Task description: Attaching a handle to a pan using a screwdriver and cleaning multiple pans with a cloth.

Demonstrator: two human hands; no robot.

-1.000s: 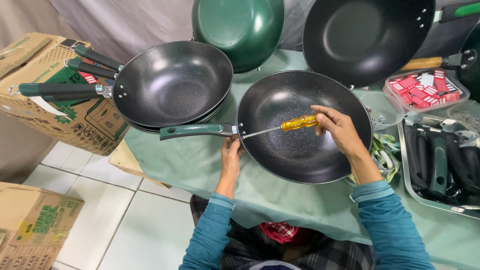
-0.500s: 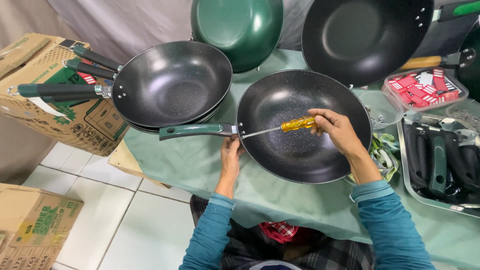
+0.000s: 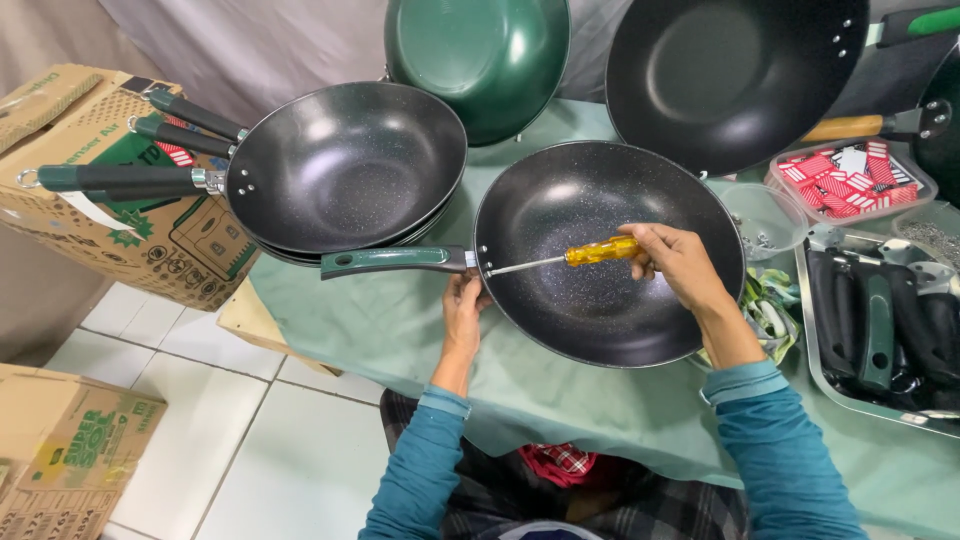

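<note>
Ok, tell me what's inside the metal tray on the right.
The metal tray holds loose pan handles, dark and green, lying side by side. Anything beneath them is covered, and the frame edge cuts off the tray's right side.

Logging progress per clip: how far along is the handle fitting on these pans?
Done: a stack of handled pans sits at the left. In hand: the right hand holds a yellow-handled screwdriver with its tip at the inner wall of the black pan, where the green handle joins; the left hand steadies the pan from beneath. Left: loose handles lie in the tray, and a bare pan leans behind.
</note>
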